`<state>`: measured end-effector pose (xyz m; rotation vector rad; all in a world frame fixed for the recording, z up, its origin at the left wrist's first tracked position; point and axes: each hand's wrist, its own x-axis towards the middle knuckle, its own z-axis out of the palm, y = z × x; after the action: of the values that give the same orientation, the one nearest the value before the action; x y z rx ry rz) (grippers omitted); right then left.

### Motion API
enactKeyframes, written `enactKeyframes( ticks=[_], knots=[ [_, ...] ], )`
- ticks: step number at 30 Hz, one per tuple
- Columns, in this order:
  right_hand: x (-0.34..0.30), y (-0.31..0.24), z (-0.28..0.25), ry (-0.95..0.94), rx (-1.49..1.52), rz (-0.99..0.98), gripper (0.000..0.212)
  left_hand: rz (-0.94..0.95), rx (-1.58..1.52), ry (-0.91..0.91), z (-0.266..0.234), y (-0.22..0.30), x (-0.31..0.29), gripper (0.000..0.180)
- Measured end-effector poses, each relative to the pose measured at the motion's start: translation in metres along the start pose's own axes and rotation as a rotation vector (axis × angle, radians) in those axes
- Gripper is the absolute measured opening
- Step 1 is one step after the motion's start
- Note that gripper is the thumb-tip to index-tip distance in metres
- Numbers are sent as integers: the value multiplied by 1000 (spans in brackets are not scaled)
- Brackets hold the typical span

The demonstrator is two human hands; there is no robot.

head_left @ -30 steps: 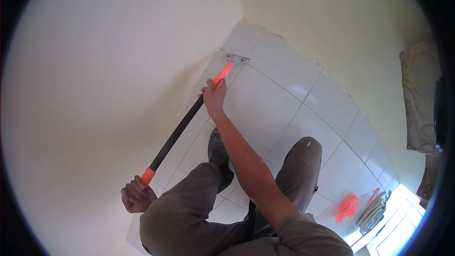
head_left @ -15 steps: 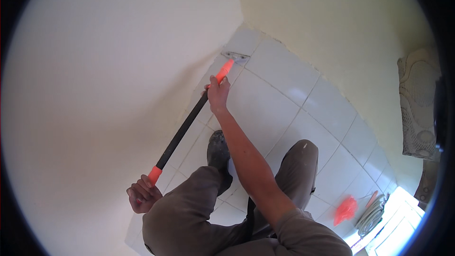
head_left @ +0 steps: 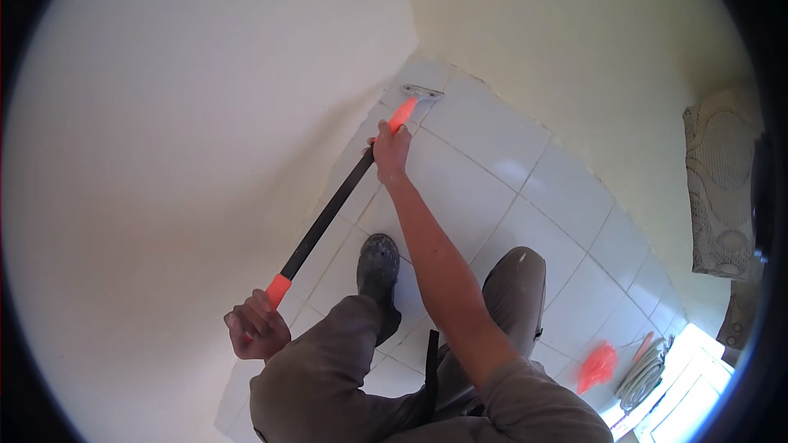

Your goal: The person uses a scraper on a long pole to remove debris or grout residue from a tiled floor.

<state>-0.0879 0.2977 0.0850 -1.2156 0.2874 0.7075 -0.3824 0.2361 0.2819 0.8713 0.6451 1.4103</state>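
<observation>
Head view: handling data for the long-handled scraper (head_left: 327, 213)

1. Grip. The right hand (head_left: 392, 148) is wrapped around the scraper where the upper orange collar (head_left: 402, 115) meets the black shaft (head_left: 343, 190); its grip is closed on the tool. The left hand (head_left: 258, 328) is curled around the lower orange end (head_left: 279, 290), just beside the left knee (head_left: 300, 373); its grip is likewise closed.

2. Position. The scraper slants above the tiled floor (head_left: 468, 197), its crosswise grey head (head_left: 423, 93) near the corner where both walls meet the floor. Contact between head and tiles cannot be confirmed from this angle.

3. Handling. Judged by build, the tool should be fairly light and rigid, with little flex. The matte shaft should resist slipping better than the smoother-looking orange parts. Hold it at two well-separated points, and keep fingers away from the head, whose edge may be sharp.

4. Surfaces. Floor: pale, glossy tiles with straight joints, possibly slippery. Left wall (head_left: 164, 156): plain, whitish, matte. Right wall (head_left: 558, 49): cream, matte. Footwear: dark, scuffed boot (head_left: 377, 267), rounded at the toe.

5. Outlying items. Crumpled orange-red bag (head_left: 597, 365), thin and soft; coiled grey hose (head_left: 644, 381) beside it; patterned fabric (head_left: 714, 197) at the right edge
</observation>
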Motion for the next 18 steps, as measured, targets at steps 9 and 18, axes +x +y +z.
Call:
enactKeyframes(
  ticks=[9,18],
  knots=[
    [8,1,1,-23,63,-21,22,10,8,-318,-33,-21,15,40],
    [-14,10,-20,45,123,65,21,-33,-3,-306,-12,0,30,42]
  ],
)
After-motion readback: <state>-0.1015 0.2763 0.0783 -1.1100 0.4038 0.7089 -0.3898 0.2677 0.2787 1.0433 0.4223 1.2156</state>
